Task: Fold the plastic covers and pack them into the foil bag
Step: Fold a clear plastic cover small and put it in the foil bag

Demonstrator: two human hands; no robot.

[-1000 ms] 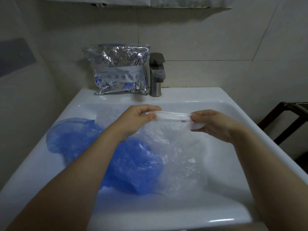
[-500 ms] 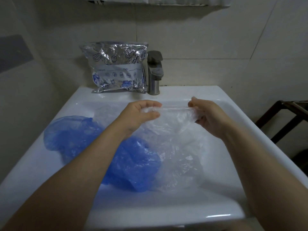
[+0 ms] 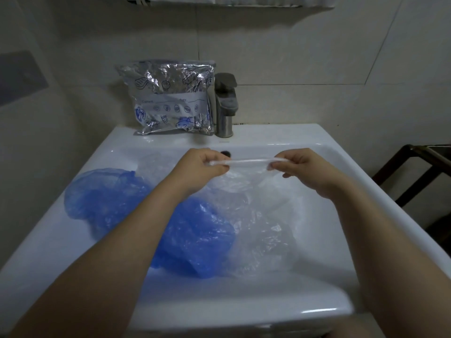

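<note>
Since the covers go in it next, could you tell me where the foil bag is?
The foil bag stands at the back left of the sink ledge, against the wall, just left of the faucet.

white sink [image 3: 280, 136], metal faucet [image 3: 225, 106], tiled wall [image 3: 292, 57], dark wooden rack [image 3: 415, 172]

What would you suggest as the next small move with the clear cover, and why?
Probably bring the two hands together to fold it in half: the left hand and right hand pinch the clear cover by its stretched edge, the rest hanging unfolded over the sink.
</note>
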